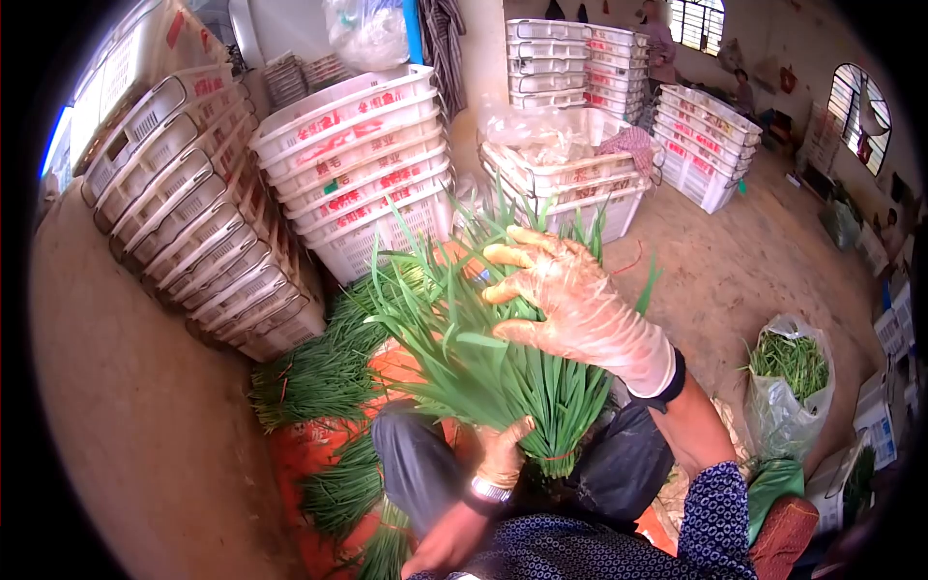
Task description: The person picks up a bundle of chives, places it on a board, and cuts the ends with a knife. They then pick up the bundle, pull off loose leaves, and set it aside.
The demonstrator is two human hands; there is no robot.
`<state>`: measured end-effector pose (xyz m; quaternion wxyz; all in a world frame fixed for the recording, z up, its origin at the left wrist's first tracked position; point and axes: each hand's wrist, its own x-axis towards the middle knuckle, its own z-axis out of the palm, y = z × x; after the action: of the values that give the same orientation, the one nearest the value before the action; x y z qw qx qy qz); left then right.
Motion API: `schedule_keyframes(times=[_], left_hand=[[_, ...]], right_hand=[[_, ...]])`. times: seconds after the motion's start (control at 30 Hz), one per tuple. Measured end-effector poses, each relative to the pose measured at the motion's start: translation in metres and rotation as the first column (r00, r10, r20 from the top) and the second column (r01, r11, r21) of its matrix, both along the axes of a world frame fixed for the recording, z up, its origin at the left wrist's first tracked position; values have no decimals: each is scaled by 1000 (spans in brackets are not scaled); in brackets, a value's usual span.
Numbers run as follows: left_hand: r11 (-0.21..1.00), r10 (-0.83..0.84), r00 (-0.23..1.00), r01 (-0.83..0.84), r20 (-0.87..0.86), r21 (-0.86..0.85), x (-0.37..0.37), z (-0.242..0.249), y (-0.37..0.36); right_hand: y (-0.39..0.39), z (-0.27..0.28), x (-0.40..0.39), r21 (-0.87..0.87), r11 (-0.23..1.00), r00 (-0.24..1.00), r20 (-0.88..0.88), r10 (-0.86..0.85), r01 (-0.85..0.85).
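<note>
A large bundle of long green leaves [541, 396], tied near its base with a red band, stands over my lap with its leaf ends fanned out. Low on its left side, my left hand [501, 449] in a thin glove grips the bundle; the leaves hide part of the fingers. Above, my right hand [556, 290], also in a thin glove, lies against the upper leaves with its fingers spread. More tied green bundles [314, 387] lie on an orange sheet [295, 454] to the left.
Stacked white crates [358, 145] rise at the left, with a taller leaning stack [213, 222] beside them. A crate [590, 208] holding plastic bags is ahead. At the right sits a clear bag of greens [788, 377]. A person [660, 43] is in the background.
</note>
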<state>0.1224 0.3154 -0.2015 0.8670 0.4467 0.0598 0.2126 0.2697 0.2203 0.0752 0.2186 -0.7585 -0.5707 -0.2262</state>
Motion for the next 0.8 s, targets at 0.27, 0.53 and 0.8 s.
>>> schedule_keyframes(times=[0.27, 0.53, 0.8], left_hand=[[1000, -22, 1000, 22, 21, 9, 0, -10, 1], [1000, -15, 1000, 15, 19, 21, 1, -18, 0], [1000, 27, 1000, -27, -3, -1, 2, -27, -3]], right_hand=[[-14, -4, 3, -27, 999, 999, -23, 32, -32], [-16, 5, 3, -12, 998, 992, -108, 68, -69], [-10, -12, 10, 274, 962, 899, -417, 134, -16]])
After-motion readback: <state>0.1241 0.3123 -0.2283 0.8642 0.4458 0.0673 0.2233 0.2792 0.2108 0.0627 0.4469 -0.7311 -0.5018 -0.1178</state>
